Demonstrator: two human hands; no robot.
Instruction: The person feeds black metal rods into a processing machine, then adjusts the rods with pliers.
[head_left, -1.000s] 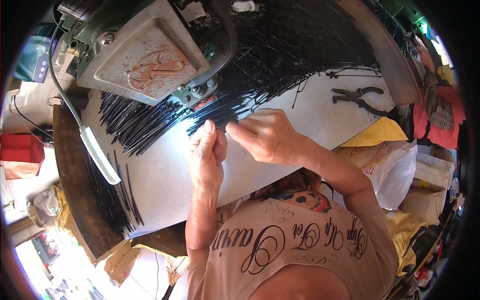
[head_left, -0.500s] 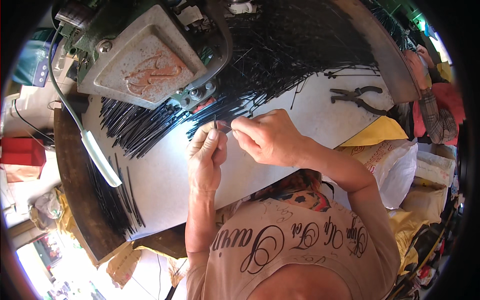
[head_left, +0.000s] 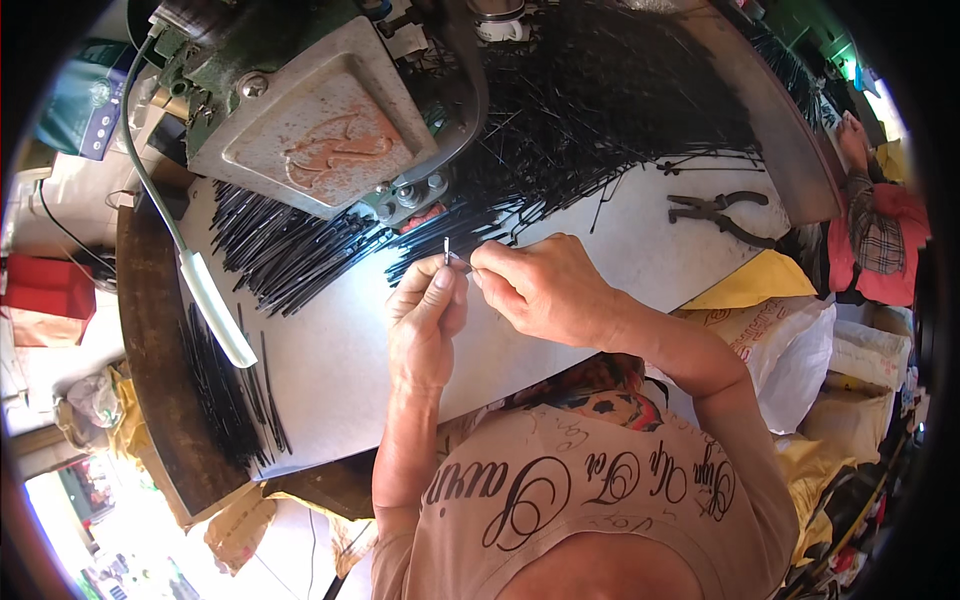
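Your left hand [head_left: 425,320] is pinching a small metal pin [head_left: 446,250] between thumb and fingertips, holding it upright just above the worktop [head_left: 340,350], while your right hand [head_left: 540,290] is closing its fingertips on the same piece from the other side, so both hands are meeting on it right in front of the machine. You are working just below the grey cast machine housing [head_left: 320,125], close to its bolted lower corner. As for progress, you are looking at a very large heap of thin black rods [head_left: 600,110] piling up behind the machine, a fanned spread of black rods [head_left: 285,250] lying to the left of your hands, and a smaller bundle of rods [head_left: 225,390] resting near the worktop's left edge; which of these are finished cannot be told, though my guess is that much of the stock is waiting its turn. A white-handled lever [head_left: 215,300] is slanting down across the pale sheet, and a pair of pliers [head_left: 715,210] is lying well apart to your right, untouched. The worktop is sitting on a dark wooden base, and around it you are surrounded by white and yellow sacks [head_left: 790,340], a red box [head_left: 45,295] at the left, and bright daylight falling on the floor below.
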